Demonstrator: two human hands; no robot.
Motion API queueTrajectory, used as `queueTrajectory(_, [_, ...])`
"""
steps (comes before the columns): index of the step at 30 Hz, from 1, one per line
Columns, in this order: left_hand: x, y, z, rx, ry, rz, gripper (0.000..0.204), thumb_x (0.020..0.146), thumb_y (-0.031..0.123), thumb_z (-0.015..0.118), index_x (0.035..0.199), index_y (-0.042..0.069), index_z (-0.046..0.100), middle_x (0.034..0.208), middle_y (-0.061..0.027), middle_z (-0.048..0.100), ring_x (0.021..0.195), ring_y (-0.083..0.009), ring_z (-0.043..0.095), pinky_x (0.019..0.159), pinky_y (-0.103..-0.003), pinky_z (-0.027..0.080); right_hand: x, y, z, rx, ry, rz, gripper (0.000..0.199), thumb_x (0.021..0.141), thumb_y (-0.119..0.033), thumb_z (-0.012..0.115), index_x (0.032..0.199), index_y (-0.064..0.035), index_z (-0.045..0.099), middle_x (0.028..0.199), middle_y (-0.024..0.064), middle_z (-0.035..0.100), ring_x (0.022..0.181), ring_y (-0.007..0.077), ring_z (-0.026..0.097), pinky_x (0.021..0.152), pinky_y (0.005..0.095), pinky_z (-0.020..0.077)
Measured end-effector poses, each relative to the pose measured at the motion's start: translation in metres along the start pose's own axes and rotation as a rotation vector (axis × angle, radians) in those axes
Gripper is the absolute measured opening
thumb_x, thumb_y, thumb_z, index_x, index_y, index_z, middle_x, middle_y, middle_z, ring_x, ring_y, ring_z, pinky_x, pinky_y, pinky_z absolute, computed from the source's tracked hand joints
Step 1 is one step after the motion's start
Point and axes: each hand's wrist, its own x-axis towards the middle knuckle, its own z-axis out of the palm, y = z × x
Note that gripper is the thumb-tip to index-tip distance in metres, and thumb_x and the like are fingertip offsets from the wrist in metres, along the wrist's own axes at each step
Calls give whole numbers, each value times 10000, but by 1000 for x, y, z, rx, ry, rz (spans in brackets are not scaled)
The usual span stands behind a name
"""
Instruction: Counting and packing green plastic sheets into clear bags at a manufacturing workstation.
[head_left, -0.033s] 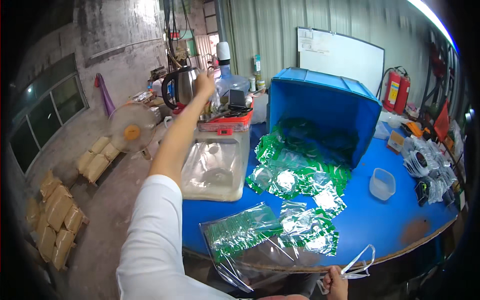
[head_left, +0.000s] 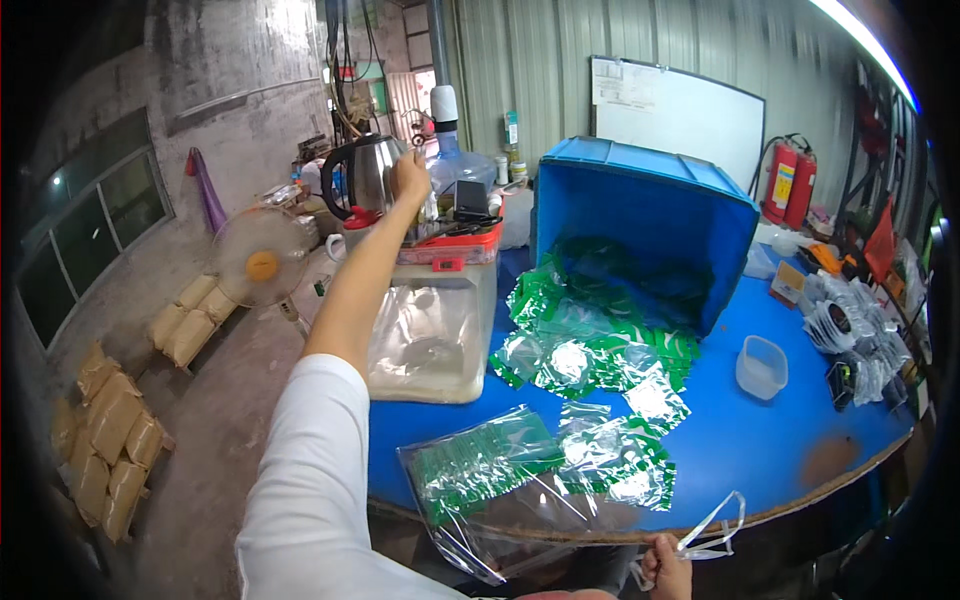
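My left hand point(head_left: 410, 180) is stretched far forward, its fingers closed beside a steel kettle point(head_left: 374, 172) with a black handle. A small dark ring shape point(head_left: 418, 141) shows just above the fingertips; what they hold I cannot make out. Down at the table's near edge my right hand point(head_left: 668, 570) is closed on a looped clear plastic strip point(head_left: 716, 532). Between my arms lies a large clear bag point(head_left: 480, 465) with rows of green-and-clear packets in it. Loose packets point(head_left: 620, 460) lie against its right side.
A blue crate point(head_left: 650, 150) lies on its side, with packets spilling onto the blue table point(head_left: 730, 450). A pale tray point(head_left: 430, 340) and a red-rimmed box point(head_left: 470, 245) stand left. A clear tub point(head_left: 762, 368) sits right. A fan point(head_left: 262, 262) stands beyond my left arm.
My left hand has lowered slightly beside the kettle, and its forearm has shifted a little right. My right hand still holds the plastic strip in nearly the same place.
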Motion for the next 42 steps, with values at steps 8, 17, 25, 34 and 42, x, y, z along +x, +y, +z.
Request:
queueTrajectory(8, [43,53,-55,-181,391,167,269,935,222,533,908,30,720,926,-242,681,893,-421,644,791,-500,496,-32,8,-2,-12,75,-74,255,1025,-313,524,1065,-95,650,644,-53,442,490,46,365,414,199,275])
queueTrajectory(17, [-184,223,-205,-939,-450,333,172,958,70,622,1113,6,658,912,-44,695,826,-99,634,731,-249,514,30,-58,38,-303,379,-1080,249,1038,-284,505,1080,-61,609,728,-47,441,614,24,360,532,186,307])
queueTrajectory(25, [-332,211,-172,-900,-667,282,333,907,105,706,1229,46,648,1247,-80,617,1145,-170,570,967,-298,446,75,-78,150,-728,-331,-798,353,952,-350,565,826,-28,638,701,80,613,655,192,568,605,352,445])
queueTrajectory(34, [-406,171,-127,-1295,-1565,-461,986,805,400,813,1496,-48,269,1274,-166,578,1124,-204,575,977,-342,458,98,-106,139,-959,-641,-335,363,993,-362,487,975,-37,647,699,57,597,577,132,580,468,279,427])
queueTrajectory(42, [-430,181,-157,-1446,-1757,-289,627,909,391,710,1315,-58,544,1070,-93,653,815,-129,668,710,-263,551,98,-53,104,-564,-858,130,230,965,-273,589,881,-59,592,750,29,617,615,97,586,507,217,457])
